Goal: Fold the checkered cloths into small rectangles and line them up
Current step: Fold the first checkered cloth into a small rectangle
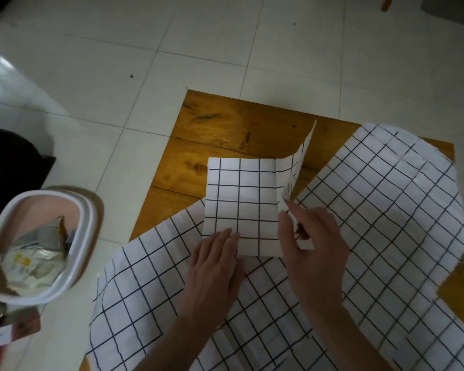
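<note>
Head camera looked down on your two hands over a large checkered cloth (pixel 332 250) spread across the wooden table (pixel 225 129). Your left hand (pixel 214 263) lay flat, fingers straight and together, pressing the near edge of a smaller folded cloth (pixel 241 204) that sat on the big one and partly on bare wood. Your right hand (pixel 308 236) pinched that cloth's right flap, which stood lifted and curled upward. Farther left, on the tiled floor (pixel 118 62), a pink bin (pixel 86 210) held crumpled wrappers.
</note>
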`<state>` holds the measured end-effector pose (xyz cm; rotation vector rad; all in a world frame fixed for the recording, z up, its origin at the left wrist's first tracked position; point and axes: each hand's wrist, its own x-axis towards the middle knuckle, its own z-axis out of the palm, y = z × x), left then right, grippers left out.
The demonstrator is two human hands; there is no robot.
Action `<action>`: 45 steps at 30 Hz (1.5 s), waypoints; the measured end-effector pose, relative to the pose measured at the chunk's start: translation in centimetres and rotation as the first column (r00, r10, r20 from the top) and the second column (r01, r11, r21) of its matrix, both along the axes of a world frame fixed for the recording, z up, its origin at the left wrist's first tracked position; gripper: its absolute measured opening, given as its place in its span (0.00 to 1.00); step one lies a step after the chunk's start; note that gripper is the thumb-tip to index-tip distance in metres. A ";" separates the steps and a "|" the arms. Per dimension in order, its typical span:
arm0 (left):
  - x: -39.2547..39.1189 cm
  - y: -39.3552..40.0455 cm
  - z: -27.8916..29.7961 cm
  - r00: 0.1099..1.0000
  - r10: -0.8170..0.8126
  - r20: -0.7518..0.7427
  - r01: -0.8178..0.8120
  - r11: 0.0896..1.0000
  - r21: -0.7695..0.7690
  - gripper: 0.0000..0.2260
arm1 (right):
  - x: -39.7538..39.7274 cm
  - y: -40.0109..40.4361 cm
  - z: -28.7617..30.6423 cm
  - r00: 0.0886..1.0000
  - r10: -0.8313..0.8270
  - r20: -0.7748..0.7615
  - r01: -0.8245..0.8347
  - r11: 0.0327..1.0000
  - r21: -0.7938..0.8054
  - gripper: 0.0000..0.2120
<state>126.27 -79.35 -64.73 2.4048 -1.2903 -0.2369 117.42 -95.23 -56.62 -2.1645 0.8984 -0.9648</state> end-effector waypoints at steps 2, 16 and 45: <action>0.9 0.8 -0.1 0.999 0.029 0.017 -0.029 0.999 -0.020 0.22 | 1.1 0.7 -0.8 1.000 0.026 -0.008 -0.027 0.994 -0.106 0.10; 3.8 2.7 -0.3 0.982 0.189 -0.028 -0.190 0.981 -0.049 0.23 | 5.6 4.8 -7.2 0.916 0.262 -0.303 -0.306 0.946 -0.105 0.12; 4.0 2.3 -0.2 0.979 -0.183 0.087 0.173 0.979 0.110 0.19 | -2.4 -0.6 -8.3 0.757 0.380 -0.532 -0.393 0.915 0.095 0.17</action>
